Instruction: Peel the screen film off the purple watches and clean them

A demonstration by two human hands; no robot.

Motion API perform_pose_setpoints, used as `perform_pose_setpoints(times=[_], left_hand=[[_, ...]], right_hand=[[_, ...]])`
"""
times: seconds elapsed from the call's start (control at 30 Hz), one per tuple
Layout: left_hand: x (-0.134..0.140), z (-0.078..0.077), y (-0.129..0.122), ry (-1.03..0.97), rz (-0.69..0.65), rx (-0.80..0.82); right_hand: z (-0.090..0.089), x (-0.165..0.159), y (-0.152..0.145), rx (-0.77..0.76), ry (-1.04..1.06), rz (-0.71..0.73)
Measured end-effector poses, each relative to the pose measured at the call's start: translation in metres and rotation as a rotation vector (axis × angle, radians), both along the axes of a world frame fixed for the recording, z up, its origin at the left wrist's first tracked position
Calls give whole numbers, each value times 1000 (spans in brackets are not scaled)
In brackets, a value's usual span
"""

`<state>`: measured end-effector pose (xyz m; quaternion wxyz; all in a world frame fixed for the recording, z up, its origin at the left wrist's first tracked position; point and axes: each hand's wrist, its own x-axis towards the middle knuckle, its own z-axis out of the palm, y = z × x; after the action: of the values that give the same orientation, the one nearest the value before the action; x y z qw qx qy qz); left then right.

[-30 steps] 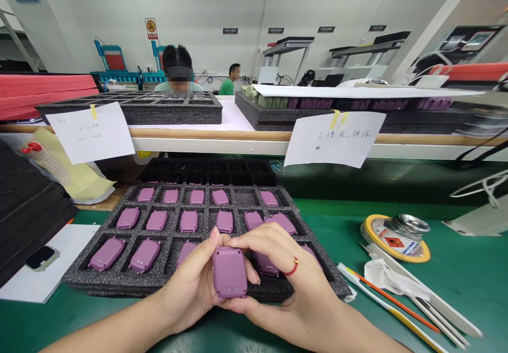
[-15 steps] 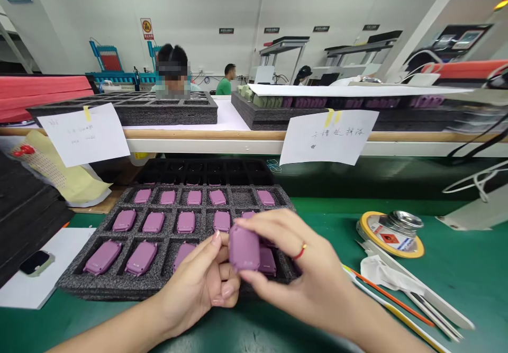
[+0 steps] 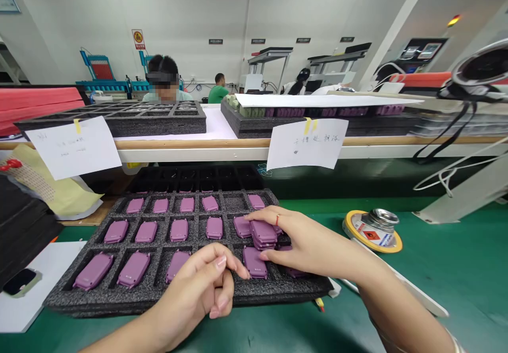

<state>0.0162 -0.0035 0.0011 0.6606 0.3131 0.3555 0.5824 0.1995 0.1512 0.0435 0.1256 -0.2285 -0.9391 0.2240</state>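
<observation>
My right hand (image 3: 317, 239) grips a purple watch case (image 3: 263, 232) between thumb and fingers, low over the right part of a black foam tray (image 3: 190, 289). Beneath it, at least one more case seems to lie; my hand partly covers this spot. Just in front, another purple case (image 3: 254, 263) lies in its compartment. My left hand (image 3: 202, 287) hovers at the tray's front edge, its fingers loosely bent and apart, with nothing in them. Rows of similar purple cases (image 3: 134, 268) fill other compartments to the left.
Right of the tray stand a metal can with a yellow rim (image 3: 373, 231) and a long white tool (image 3: 420, 289). A small watch (image 3: 21, 283) lies on white paper at left. Above runs a shelf (image 3: 190, 154) with foam trays and paper notes. People sit beyond.
My right hand has carried the purple case away from my left hand, down onto the tray's right side. My left hand has let go of it. The view has shifted slightly right.
</observation>
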Motion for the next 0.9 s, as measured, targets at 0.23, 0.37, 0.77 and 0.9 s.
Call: perform_pose_setpoints(times=[0.23, 0.37, 0.77, 0.9], left_hand=[[-3, 16, -6, 436, -22, 39], [-15, 25, -6, 689, 52, 102], [-17, 16, 6, 733, -39, 53], [-20, 11, 6, 743, -45, 55]], right_hand=[[29, -29, 1, 155, -341, 22], [39, -43, 13, 167, -328, 33], [8, -105, 82, 161, -183, -85], [0, -120, 101, 140, -181, -136]])
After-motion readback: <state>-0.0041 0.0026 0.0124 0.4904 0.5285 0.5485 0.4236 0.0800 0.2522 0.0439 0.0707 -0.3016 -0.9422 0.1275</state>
